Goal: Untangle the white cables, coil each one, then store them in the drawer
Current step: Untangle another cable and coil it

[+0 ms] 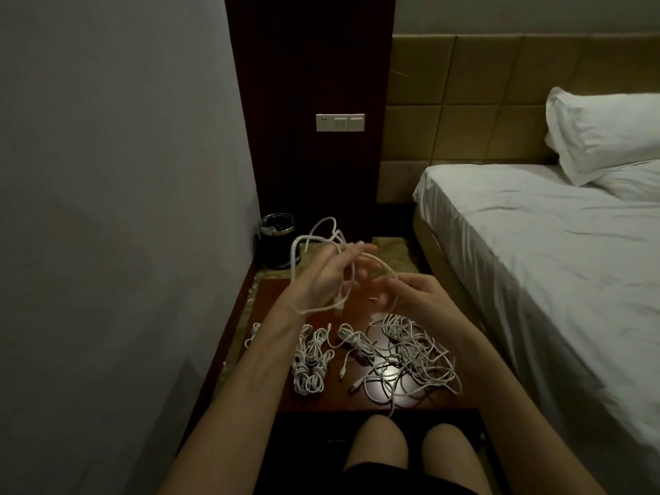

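Just one head-worn wide-angle cam here, looking forward and down from close above the surface (357, 309) at frame center; knees at the bottom edge, bed (535, 244) filling the right side.

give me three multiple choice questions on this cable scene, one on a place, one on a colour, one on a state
1. Where does the loose tangle of cables lie?
A. on the bed
B. on the nightstand top, right part
C. in the bin

2. What colour is the pillow?
A. white
B. red
C. black

3. What is the state of the cable in the hands?
A. lying flat on the floor
B. plugged into the wall socket
C. lifted above the nightstand, looped around the left hand

Answers: 1 B, the tangle lies beside the coiled bundles; 2 A, it matches the sheet; 3 C, the right hand holds its other part.
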A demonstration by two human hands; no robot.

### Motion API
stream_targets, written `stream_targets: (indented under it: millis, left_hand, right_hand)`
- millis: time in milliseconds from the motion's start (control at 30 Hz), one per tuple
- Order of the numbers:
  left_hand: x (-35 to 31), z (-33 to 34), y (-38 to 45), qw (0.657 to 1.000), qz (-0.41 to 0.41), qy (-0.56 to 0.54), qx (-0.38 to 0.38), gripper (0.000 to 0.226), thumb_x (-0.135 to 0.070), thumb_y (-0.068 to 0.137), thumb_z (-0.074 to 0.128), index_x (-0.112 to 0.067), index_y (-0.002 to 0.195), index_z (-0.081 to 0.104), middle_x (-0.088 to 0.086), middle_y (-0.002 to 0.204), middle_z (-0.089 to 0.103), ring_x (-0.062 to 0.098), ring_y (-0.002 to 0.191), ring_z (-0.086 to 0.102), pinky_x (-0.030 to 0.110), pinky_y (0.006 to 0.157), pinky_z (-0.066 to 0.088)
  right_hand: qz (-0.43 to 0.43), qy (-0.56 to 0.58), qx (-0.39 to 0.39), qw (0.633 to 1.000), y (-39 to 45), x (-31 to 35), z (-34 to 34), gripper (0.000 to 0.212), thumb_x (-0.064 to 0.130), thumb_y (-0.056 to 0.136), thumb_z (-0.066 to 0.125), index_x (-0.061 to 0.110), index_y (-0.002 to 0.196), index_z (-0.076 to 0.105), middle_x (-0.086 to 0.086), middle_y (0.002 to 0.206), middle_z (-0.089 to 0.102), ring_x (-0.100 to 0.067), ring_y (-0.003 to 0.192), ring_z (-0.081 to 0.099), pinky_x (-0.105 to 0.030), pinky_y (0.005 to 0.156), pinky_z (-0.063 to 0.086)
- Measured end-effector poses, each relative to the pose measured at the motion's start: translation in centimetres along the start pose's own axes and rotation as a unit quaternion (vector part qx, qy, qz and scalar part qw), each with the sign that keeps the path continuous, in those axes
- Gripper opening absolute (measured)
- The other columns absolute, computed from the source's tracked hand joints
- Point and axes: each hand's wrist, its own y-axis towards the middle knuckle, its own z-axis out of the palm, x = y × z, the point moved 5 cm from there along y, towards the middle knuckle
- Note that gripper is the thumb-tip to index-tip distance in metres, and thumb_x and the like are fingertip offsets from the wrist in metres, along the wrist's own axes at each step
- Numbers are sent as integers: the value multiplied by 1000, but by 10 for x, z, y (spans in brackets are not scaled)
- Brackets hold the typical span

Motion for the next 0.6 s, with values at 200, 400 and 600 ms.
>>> stream_targets:
  millis: [200, 400, 600]
  left_hand:
    - [21, -3, -32, 978, -171, 104, 64, 30, -28, 101, 46, -5, 119, 54, 9, 109, 69, 20, 95, 70, 30, 72, 60]
    - [17, 1, -52, 948, -117, 294, -23, 41, -29, 105, 36, -11, 88, 68, 0, 69, 54, 10, 56, 46, 22, 53, 36]
    - [-7, 26, -82, 899, -1, 439, -2, 49, -37, 104, 36, -17, 70, 64, 4, 70, 55, 13, 60, 49, 32, 65, 43]
  right_hand:
    - [39, 219, -211, 952, -24, -2, -38, 25, 1, 100, 37, -3, 95, 61, 9, 44, 33, 0, 37, 31, -13, 37, 28]
    - [36, 129, -268, 954, -62, 13, -41, 28, 2, 96, 36, -2, 87, 62, 9, 42, 30, -1, 34, 24, -13, 35, 20]
    - [61, -128, -189, 972, -88, 23, -22, 48, 29, 100, 40, 2, 70, 67, -12, 65, 57, -16, 55, 44, -26, 52, 33]
